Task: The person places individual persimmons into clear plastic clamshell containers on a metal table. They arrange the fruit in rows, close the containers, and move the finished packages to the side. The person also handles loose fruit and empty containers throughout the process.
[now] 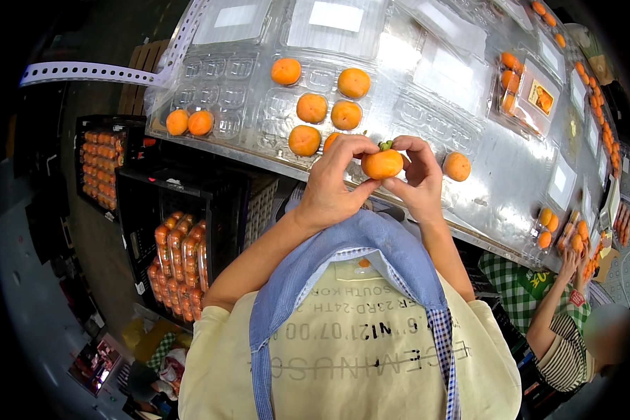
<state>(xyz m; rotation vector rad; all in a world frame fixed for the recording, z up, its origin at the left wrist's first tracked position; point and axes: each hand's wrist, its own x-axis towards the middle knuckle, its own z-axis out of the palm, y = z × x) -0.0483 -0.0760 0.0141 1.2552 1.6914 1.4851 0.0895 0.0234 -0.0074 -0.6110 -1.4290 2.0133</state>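
An orange persimmon (382,164) with a green calyx is held between both hands above the front edge of the metal table (496,194). My left hand (341,178) pinches one side of it with thumb and forefinger. On the other side, the thumb and fingers of my right hand (419,170) grip it. Beyond my left hand lies a clear plastic tray (283,105) with several persimmons (311,108) in its cups; one is partly hidden by that hand. A single persimmon (457,166) rests just right of my right hand.
At the left, another clear tray (228,97) holds two persimmons. Stacked clear packs (451,68) lie farther back, near a labelled pack of persimmons (535,100). Black crates (163,181) with packed fruit stand below the table's left side. A co-worker (562,336) handles fruit at the right.
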